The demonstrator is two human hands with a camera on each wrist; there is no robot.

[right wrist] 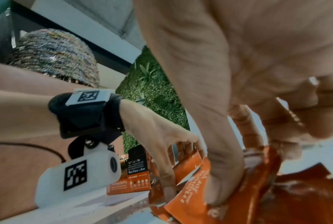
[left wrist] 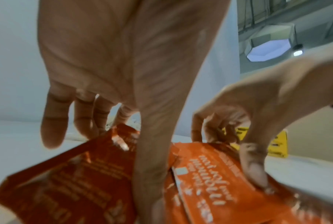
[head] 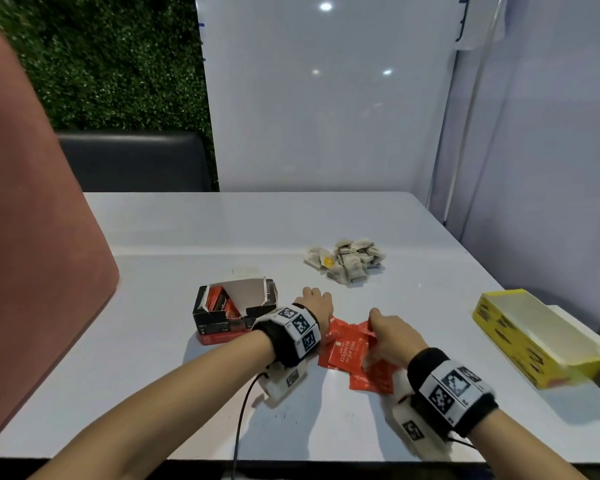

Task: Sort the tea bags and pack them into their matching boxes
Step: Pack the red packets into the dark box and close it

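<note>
A heap of sachets [head: 350, 355] was spread on the table [head: 187, 230], between an opened box [head: 234, 311] at left and another box [head: 534, 336] at right. Loose tea bags [head: 347, 263] were piled behind the sachets.

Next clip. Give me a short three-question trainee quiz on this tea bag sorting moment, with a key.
1. True or false: the yellow box already holds red sachets.
2. Which box has red sachets inside? A) yellow box B) black and red box C) neither
3. Fill in: the left hand and right hand are both on the ____ sachets, while the paper tea bags lie farther back on the table.

Key: 1 false; 2 B; 3 red
</note>
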